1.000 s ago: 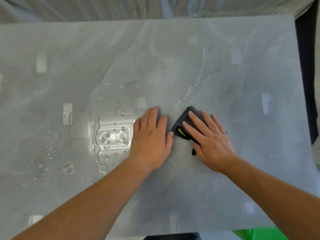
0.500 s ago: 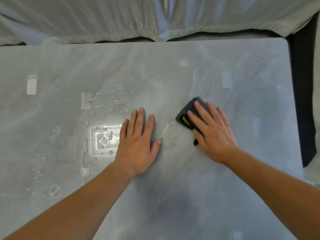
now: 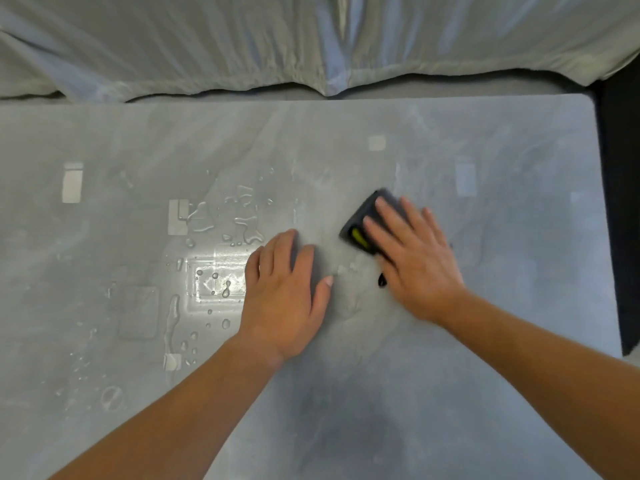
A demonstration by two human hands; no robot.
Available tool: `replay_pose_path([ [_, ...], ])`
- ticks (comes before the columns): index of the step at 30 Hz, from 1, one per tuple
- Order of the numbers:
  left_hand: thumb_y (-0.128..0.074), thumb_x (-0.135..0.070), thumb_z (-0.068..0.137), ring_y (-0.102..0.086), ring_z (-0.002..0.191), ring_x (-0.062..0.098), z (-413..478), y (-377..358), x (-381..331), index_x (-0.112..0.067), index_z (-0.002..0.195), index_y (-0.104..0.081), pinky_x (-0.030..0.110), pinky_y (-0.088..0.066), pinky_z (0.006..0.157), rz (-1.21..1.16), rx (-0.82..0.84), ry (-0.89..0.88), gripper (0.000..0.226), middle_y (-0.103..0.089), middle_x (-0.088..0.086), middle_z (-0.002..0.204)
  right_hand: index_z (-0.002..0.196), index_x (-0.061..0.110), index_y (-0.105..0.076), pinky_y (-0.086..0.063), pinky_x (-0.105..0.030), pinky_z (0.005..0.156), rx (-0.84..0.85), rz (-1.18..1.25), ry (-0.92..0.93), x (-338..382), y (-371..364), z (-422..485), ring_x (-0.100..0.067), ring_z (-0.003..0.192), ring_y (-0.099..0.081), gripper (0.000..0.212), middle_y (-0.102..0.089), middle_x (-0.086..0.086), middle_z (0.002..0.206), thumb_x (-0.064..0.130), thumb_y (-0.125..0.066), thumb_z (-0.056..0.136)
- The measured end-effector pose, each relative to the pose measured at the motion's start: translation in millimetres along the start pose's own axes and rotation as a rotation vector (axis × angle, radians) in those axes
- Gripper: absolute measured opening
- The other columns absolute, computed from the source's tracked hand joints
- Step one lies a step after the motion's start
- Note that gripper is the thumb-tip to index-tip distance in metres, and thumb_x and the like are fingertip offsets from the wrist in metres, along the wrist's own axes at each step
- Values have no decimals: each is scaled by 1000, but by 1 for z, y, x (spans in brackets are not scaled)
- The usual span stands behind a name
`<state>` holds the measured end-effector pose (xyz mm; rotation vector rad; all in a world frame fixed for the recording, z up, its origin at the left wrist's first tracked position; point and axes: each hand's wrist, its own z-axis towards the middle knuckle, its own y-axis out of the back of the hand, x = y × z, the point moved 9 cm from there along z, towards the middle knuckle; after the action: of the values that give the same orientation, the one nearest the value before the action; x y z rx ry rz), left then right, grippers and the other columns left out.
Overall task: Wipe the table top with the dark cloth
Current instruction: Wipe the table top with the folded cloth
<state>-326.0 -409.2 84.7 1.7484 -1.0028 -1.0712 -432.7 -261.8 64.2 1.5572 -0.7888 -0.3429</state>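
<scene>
Pressing folded dark cloth onto glossy, droplet-beaded table top: right hand.

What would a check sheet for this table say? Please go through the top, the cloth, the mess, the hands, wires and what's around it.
Surface: grey table top, wet on the left, with water drops and a shiny puddle.
Job's things: dark cloth with a yellow tag, lying flat right of the middle.
Clutter: pale rectangular patches; tape or reflections, cannot tell.
Hands: left hand rests flat on the table beside the puddle; right hand presses flat on the cloth.
Cables: nothing seen.
Surroundings: pale creased sheet beyond the far edge; something dark past the right edge.
</scene>
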Motion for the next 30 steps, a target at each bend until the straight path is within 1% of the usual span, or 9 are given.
replay_pose_path([
  [5, -33, -49, 100, -8, 152, 31, 20, 7, 14, -16, 148, -36, 49, -9, 121, 27, -32, -6, 58, -19, 15, 163, 159, 29, -18, 0, -49, 124, -120, 119, -486, -61, 24, 74, -32, 154, -1, 57, -4, 0, 168, 37, -29, 104],
  [7, -30, -49, 101, -4, 153, 31, 28, 8, 23, -15, 153, -29, 48, -6, 121, 59, -16, 7, 62, -13, 15, 165, 158, 27, -17, -3, -52, 124, -95, 55, -374, -34, 22, 84, -35, 153, -2, 57, -6, -3, 168, 37, -30, 104],
  [11, -26, -51, 101, -8, 152, 32, 31, 6, 33, -16, 156, -24, 48, -7, 122, 117, 9, -8, 65, -13, 16, 165, 157, 29, -23, -7, -53, 123, 62, -46, 103, 13, 9, 75, -34, 153, -8, 56, -12, -2, 167, 42, -25, 103],
  [13, -27, -51, 100, -12, 152, 32, 31, 6, 33, -15, 155, -28, 49, -10, 122, 127, -6, -16, 65, -17, 17, 164, 157, 30, -24, -7, -51, 123, 42, -18, 43, -7, 16, 91, -32, 153, -8, 56, -12, 0, 168, 41, -26, 102],
  [18, -29, -51, 99, -10, 152, 33, 32, 1, 32, -14, 155, -27, 52, -10, 122, 110, -31, -15, 67, -16, 19, 164, 159, 32, -17, 0, -48, 124, -128, 131, -499, -50, 33, 147, -31, 154, 1, 57, -2, 4, 168, 38, -28, 104],
  [20, -29, -51, 100, -7, 153, 33, 31, -2, 32, -14, 156, -25, 52, -8, 122, 104, -34, -15, 68, -13, 18, 165, 159, 30, -16, 0, -50, 124, -125, 116, -444, -23, 29, 155, -33, 154, 2, 57, -2, 1, 169, 38, -28, 104],
  [25, -22, -55, 101, -3, 154, 30, 32, 1, 34, -16, 157, -22, 52, 0, 123, 86, -41, -39, 68, -10, 16, 166, 158, 29, -20, -2, -50, 124, 41, -14, 54, 25, 16, 139, -32, 154, -2, 56, -7, 1, 168, 37, -29, 104],
  [27, -24, -54, 101, -5, 154, 29, 31, 4, 36, -15, 156, -26, 52, 0, 123, 51, -49, -67, 67, -12, 16, 166, 158, 30, -19, -1, -49, 124, 20, -3, -10, 7, 23, 154, -31, 154, -2, 55, -6, 2, 168, 36, -29, 105],
  [30, -30, -49, 100, -7, 153, 29, 31, 11, 44, -11, 153, -31, 51, -2, 123, 5, -69, -77, 65, -12, 17, 165, 159, 27, -17, -2, -52, 124, -68, 61, -282, -9, 28, 185, -33, 154, 1, 55, -5, -2, 168, 36, -28, 105],
])
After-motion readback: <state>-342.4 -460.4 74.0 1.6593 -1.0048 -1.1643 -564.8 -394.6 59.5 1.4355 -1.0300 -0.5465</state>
